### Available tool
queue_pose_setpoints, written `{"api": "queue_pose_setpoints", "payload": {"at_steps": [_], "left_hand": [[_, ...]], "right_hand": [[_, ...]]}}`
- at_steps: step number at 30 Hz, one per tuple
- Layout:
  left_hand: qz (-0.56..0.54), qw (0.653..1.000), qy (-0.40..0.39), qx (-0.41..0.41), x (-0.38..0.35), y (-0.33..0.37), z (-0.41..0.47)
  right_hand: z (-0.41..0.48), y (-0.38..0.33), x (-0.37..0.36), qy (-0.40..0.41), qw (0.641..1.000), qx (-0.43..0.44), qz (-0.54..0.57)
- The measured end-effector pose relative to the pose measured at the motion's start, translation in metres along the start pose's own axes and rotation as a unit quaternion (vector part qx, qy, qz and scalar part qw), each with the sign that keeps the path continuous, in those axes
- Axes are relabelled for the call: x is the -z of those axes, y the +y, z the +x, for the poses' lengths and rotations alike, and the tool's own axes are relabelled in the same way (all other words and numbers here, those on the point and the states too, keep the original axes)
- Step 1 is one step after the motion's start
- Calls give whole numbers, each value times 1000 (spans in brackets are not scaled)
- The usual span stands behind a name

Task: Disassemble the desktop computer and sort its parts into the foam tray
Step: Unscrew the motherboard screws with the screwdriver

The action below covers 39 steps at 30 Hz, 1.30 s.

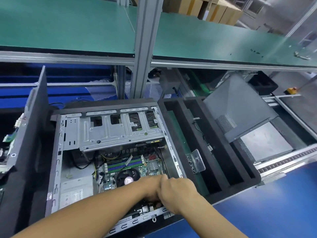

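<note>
The open computer [120, 131] is lying on its side, just beside the foam tray [228, 170] on its right. The left hand [151, 188] and right hand [177, 192] are reaching in together over its circuit board [137, 164], fingers hidden, grip unclear. That board is looking stiff but fragile: edges only.

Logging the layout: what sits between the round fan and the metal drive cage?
Head view: memory slots on the circuit board, plus yellow-black cables.

Green motherboard [144, 167] with blue-striped memory slots [123, 164]; black foam tray [236, 189] at three o'clock; grey side panel [240, 107], dotted with perforations, at two; blue surface [274, 212] at four.
</note>
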<state>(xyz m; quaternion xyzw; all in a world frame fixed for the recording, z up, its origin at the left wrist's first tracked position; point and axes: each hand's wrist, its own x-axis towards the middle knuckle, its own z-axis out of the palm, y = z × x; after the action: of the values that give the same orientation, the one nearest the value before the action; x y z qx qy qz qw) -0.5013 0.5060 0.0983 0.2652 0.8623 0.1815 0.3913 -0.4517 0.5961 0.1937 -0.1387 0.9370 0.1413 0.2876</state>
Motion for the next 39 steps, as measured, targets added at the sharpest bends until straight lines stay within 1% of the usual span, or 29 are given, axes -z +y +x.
{"api": "queue_pose_setpoints", "payload": {"at_steps": [3,6,7,8,10,11,12,16,18,21,23,26,28,31,35,37,39], "left_hand": [[-9,999,30,-26,-1,1,-1],[-16,998,37,-41,-1,1,3],[-25,998,26,-48,-1,1,3],[-42,997,-1,-58,0,-1,4],[-90,990,-87,-67,9,-4,2],[-105,985,-119,-62,16,-5,0],[-110,983,-130,-62,24,-7,-1],[-120,981,-90,-122,48,-5,-4],[-142,975,-97,-139,46,-1,-3],[-170,972,-93,-130,37,0,2],[-189,972,-79,-117,33,-1,3],[-254,960,-62,-102,23,-1,1],[-259,959,-59,-101,18,0,-1],[-260,956,-75,-112,17,-3,-4],[-267,956,-54,-110,16,-4,-5],[-263,958,-41,-108,13,-4,-5],[-258,959,-33,-111,11,-4,-4]], "right_hand": [[-1,6,3,21,999,-32,18],[3,15,9,40,999,-27,17],[4,18,10,36,999,-18,25],[5,21,11,27,999,-5,31],[6,26,14,19,998,34,39],[5,29,15,16,997,56,42],[5,31,16,13,996,74,43],[5,35,21,-5,994,99,45],[5,37,23,-13,994,93,50],[4,36,24,-16,995,77,54],[5,33,25,-4,995,46,84],[10,27,27,-2,997,25,74],[10,24,28,3,996,43,78],[6,26,25,24,992,83,90],[2,28,19,14,990,120,73],[0,27,17,18,992,92,90],[-2,24,18,46,991,47,115]]}}
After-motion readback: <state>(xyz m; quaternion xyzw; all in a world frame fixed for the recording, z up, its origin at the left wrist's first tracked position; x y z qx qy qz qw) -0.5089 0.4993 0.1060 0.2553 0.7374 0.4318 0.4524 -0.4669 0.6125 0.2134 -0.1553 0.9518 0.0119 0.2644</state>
